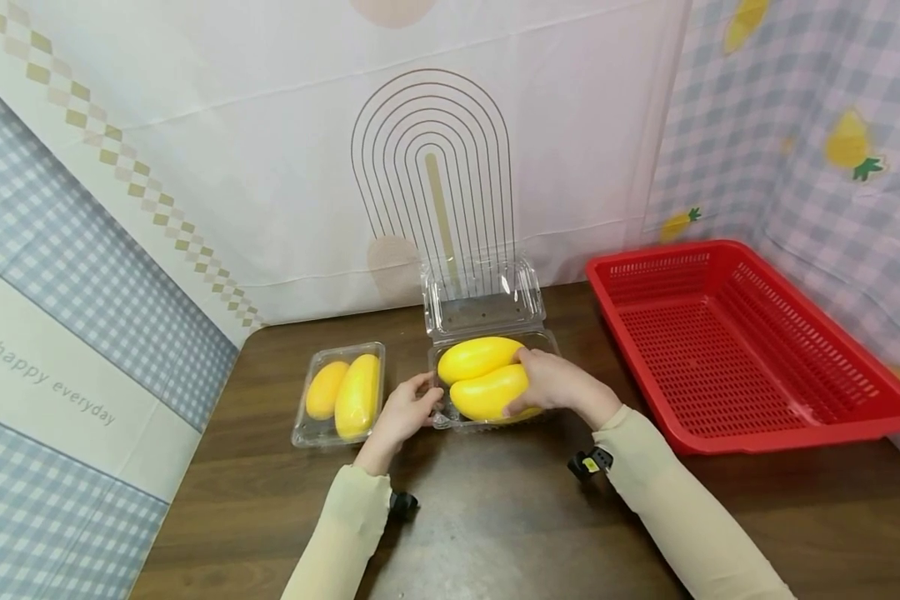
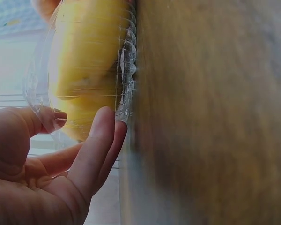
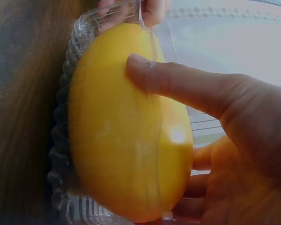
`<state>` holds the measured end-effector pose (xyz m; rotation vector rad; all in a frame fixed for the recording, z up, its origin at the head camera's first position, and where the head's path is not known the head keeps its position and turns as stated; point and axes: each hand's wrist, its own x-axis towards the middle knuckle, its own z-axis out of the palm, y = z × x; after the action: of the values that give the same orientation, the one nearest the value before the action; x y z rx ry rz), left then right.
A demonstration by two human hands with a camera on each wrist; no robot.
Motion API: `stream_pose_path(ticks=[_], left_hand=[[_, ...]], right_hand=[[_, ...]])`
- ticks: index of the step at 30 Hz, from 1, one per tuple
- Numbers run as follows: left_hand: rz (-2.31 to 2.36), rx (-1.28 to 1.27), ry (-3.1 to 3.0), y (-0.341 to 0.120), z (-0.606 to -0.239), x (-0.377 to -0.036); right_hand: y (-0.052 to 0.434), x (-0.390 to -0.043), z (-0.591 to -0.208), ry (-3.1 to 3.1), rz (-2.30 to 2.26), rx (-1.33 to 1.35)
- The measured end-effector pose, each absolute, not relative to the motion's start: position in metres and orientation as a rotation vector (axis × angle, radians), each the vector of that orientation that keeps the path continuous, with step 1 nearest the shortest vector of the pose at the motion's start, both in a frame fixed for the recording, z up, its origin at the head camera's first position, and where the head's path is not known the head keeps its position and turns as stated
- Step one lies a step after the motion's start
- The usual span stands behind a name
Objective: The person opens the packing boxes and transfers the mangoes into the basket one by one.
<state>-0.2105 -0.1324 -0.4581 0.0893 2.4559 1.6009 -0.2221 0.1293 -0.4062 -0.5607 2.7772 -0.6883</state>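
Left of the right hand [image 1: 558, 383], inside the open clear container [image 1: 447, 422], lies the near yellow fruit [image 1: 489, 395], its long axis running roughly left to right across the worktop [image 1: 487, 517]. That axis is what matters: the right hand has the fruit by its right end, thumb on the near side and fingers over the far side, its grip spread only as wide as the fruit's girth. Just behind, nearly parallel, rests the far yellow fruit [image 1: 478, 358], close against the held one. The left hand [image 1: 407, 410] is at the container's left edge, its grip nearly closed, thumb and fingers on either side of the clear wall. The lid [image 1: 482, 315] stands raised at the back.

From the right wrist, the thumb tip shows through clear plastic, seemingly below the rim and between wall and fruit, which the head view leaves unclear; the fingertips are hidden behind the fruit. The left wrist view shows the outer fingers fairly straight along the wall. Only the head view takes in the red basket [image 1: 765, 442], well to the right, and the smaller clear box [image 1: 313, 432] of fruit on the left
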Motion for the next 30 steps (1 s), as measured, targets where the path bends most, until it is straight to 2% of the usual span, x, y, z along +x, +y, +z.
stream_pose_path(ticks=[7,23,30], left_hand=[[1.617,0.108,2.455,-0.131,-0.458,-0.211],[1.618,0.093,2.471,-0.129,-0.459,-0.211],[1.632,0.107,2.478,-0.13,-0.46,-0.21]], right_hand=[[0.125,-0.223,-0.401,2.795,-0.515,-0.657],[0.123,-0.214,-0.399,2.896,-0.471,-0.696],[0.12,-0.21,-0.386,2.971,-0.413,-0.721]])
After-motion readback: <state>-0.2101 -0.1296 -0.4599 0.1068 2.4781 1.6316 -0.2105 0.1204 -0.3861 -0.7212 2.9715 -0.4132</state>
